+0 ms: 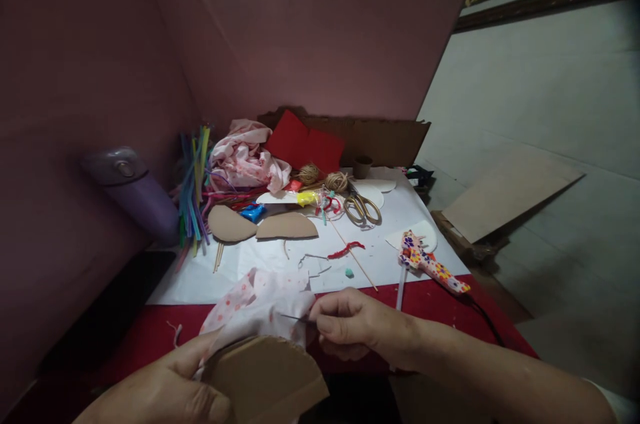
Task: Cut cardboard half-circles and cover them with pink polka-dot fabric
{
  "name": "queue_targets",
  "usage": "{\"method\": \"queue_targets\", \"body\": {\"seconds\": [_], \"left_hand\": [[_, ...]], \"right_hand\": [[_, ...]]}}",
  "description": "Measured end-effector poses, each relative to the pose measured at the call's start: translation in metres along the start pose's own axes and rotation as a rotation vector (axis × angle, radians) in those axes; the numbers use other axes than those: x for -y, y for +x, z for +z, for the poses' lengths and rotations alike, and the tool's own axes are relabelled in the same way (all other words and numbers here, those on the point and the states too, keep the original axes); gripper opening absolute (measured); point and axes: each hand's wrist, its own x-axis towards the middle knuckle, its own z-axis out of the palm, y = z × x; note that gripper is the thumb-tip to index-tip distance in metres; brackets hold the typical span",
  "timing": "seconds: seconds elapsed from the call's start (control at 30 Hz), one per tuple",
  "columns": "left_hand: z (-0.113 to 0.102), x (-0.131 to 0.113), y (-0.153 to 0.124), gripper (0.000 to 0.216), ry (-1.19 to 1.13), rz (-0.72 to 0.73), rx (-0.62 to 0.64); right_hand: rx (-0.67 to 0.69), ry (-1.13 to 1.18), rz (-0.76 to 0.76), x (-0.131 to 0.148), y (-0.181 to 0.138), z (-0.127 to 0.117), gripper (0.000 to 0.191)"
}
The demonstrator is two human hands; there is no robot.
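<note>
Near the front edge of the table, my left hand (pixel 170 381) grips a brown cardboard piece (pixel 265 374) with a curved top edge. A white cloth with pink dots (pixel 235 307) lies along the far side of that cardboard, partly under my left fingers. My right hand (pixel 345 324) is closed in a pinch on a thin dark rod (pixel 293 317), too small to name surely. The rod points left and lies against or just over the cloth; which of the two I cannot tell. My left fingertips are hidden behind the cardboard.
A flowered hot glue gun (pixel 425 261) lies at the right, its cord trailing off the edge. Scissors (pixel 363 209), twine balls (pixel 336 181), cardboard cutouts (pixel 286 227) and a thin wooden stick (pixel 355 256) are farther back. Pipe cleaners (pixel 193 177) and a purple bottle (pixel 137 194) stand left.
</note>
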Motion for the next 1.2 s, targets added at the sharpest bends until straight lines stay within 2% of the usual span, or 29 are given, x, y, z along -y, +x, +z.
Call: {"method": "queue_targets", "body": {"seconds": [0.1,0.37,0.57,0.77,0.97,1.2], "left_hand": [[-0.002,0.001,0.001,0.075,0.028,-0.016,0.001],[-0.005,0.002,0.003,0.058,0.025,-0.006,0.079],[0.000,-0.002,0.000,0.051,0.054,-0.008,0.012],[0.008,-0.006,0.000,0.052,0.036,-0.008,0.051],[0.007,-0.009,0.000,0.053,0.083,-0.012,0.080],[0.015,-0.012,0.001,0.056,0.105,-0.068,0.022]], "right_hand": [[-0.009,0.010,0.001,-0.001,0.000,0.000,0.042],[-0.103,0.000,-0.071,-0.005,-0.002,0.003,0.041],[-0.084,-0.012,-0.138,-0.007,-0.001,0.002,0.043],[-0.163,-0.086,-0.044,-0.003,-0.003,0.003,0.045],[-0.047,-0.058,-0.052,-0.002,-0.006,-0.008,0.042],[0.000,-0.032,-0.048,-0.001,-0.005,-0.007,0.041]]}}
